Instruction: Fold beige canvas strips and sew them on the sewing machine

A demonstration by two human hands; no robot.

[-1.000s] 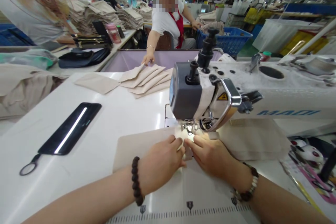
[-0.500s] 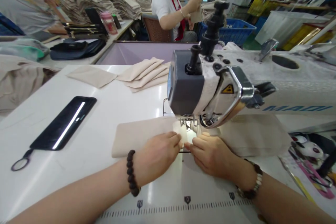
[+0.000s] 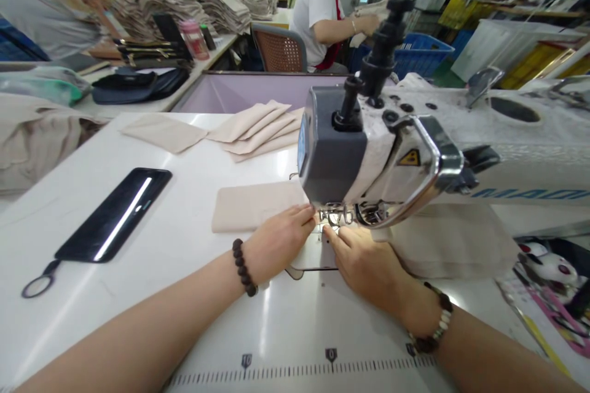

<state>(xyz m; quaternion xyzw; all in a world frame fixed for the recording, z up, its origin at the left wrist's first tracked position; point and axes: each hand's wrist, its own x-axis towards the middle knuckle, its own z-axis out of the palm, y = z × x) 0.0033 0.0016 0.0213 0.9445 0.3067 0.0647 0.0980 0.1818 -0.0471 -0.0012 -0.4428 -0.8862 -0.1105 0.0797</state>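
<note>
A folded beige fabric piece [image 3: 251,206] lies on the white sewing table, its right end at the presser foot [image 3: 334,215] of the sewing machine [image 3: 334,147]. My left hand [image 3: 279,239] is closed on the near right part of this piece, fingers together, just left of the foot. My right hand [image 3: 364,258] is closed at the piece's near edge in front of the foot, forefinger reaching forward; its other fingertips are partly hidden. More beige fabric [image 3: 452,239] lies right of my right hand, below the machine arm.
A black phone [image 3: 115,215] with a ring strap lies at left. Loose beige pieces [image 3: 258,129] are fanned out behind. Scissors with pink handles [image 3: 548,301] and a plush toy lie at far right. A co-worker in a white shirt [image 3: 316,6] sits beyond, near a blue basket [image 3: 421,52].
Both hands have moved forward, away from me, and the fabric piece has shifted the same way toward the machine. The co-worker's arm has lowered. The view has turned slightly left.
</note>
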